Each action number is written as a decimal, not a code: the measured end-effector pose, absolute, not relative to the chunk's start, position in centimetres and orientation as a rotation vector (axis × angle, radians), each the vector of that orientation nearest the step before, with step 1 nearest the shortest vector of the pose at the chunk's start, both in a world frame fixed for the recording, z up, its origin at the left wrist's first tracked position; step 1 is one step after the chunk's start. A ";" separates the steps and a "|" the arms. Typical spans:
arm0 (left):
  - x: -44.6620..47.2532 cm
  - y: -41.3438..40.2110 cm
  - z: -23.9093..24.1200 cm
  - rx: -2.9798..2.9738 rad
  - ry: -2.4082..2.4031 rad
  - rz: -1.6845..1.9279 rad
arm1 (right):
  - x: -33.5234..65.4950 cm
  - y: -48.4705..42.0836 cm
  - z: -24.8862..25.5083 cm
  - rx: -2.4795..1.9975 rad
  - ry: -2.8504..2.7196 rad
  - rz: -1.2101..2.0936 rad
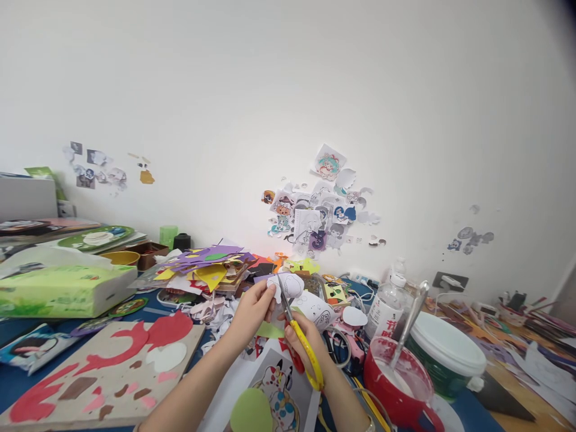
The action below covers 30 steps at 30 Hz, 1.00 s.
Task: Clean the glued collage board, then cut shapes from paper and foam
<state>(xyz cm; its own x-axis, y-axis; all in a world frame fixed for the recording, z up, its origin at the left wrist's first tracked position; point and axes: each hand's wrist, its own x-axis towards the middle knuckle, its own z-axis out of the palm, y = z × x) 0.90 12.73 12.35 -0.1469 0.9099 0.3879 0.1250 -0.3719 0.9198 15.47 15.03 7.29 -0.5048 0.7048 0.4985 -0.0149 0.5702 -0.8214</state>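
Observation:
Between its thumb and fingers my left hand [252,309] pinches a white paper cutout [293,285] with line drawing on it. In my right hand [310,342] are scissors [302,342] with yellow and red handles. Their blades point up and reach the edge of the paper; whether they bite into it I cannot tell. Below the hands lies a printed sheet of colourful cartoon figures [281,384], partly covered by a green paper oval [252,411]. Another drawn white paper [315,309] rests just behind the scissors.
At left are a board [112,372] with red and pink cutouts and a green tissue pack [67,291]. Coloured paper scraps [216,264] pile up behind. On the right stand a red cup [396,372], a clear bottle [387,309] and a white-lidded tub [445,345].

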 end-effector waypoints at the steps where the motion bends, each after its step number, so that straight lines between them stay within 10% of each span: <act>1: 0.9 12.8 12.3 1.485 1.195 1.589 | 15.5 15.0 7.3 -0.553 -1.900 1.006; 30: 0.5 13.2 11.7 1.644 1.151 1.436 | 15.8 14.5 7.9 -0.523 -1.904 1.038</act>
<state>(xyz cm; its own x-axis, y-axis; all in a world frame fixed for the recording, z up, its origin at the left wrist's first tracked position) 0.46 13.23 11.71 0.0093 0.9167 0.3994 0.1900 -0.3937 0.8994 15.81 14.45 7.95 -0.5241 0.6904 0.4987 -0.0452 0.5622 -0.8258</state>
